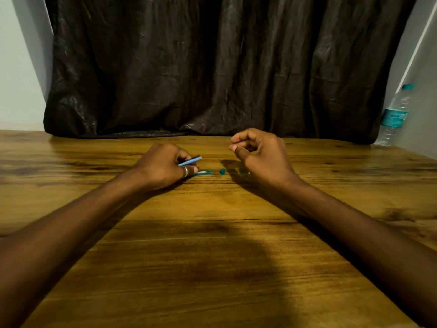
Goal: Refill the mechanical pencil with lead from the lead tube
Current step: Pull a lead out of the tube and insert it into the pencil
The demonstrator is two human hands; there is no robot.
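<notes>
My left hand (pixel 163 168) rests on the wooden table (pixel 212 256), fingers closed around a slim blue tube (pixel 191 160) whose free end points right and slightly up. I take this for the lead tube, though I can't be sure from here.

Just beside that hand, flat on the table, lies a teal stick with a pale tip (pixel 205 172), probably the pencil or part of it. A small teal cap (pixel 222 171) sits a little to its right, apart from it. So something is already uncapped.

My right hand (pixel 257 153) is raised above the table, thumb and forefinger pinched together. A lead between them would be too thin to see; I cannot tell whether it holds anything.

Judgement: opening is done. Feeding lead into the pencil, recapping and closing the tube all appear left to do.

A water bottle (pixel 395 114) stands at the far right, well clear, before a dark curtain (pixel 212 67).
</notes>
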